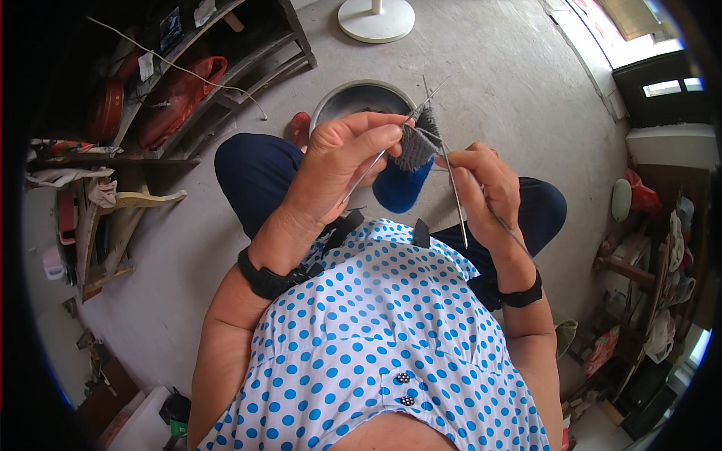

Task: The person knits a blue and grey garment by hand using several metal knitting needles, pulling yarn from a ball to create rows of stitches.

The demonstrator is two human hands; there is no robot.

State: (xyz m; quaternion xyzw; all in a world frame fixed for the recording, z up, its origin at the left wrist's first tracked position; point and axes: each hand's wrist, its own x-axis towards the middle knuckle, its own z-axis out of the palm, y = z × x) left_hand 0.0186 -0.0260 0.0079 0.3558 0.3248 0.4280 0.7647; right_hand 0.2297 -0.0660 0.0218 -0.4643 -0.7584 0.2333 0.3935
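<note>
A grey knitted piece with a blue sole-shaped part (401, 187) below it hangs between my hands, above my lap. My left hand (356, 147) pinches the edge of the grey knitting (416, 149) and a thin metal knitting needle (362, 183) that slants down across the palm. Around another needle (457, 206), which points down towards me, the fingers of my right hand (486, 194) are closed. Further needle tips (438, 86) stick out past the far side of the knitting. Grey yarn (510, 234) runs over my right hand towards the wrist.
A metal basin (364, 90) stands on the floor beyond my hands, beside a red shoe (300, 128). Farther off is a round white stand base (376, 22). Wooden shelving with a red bag (183, 104) is at the left; a cluttered wooden rack (632, 272) is at the right.
</note>
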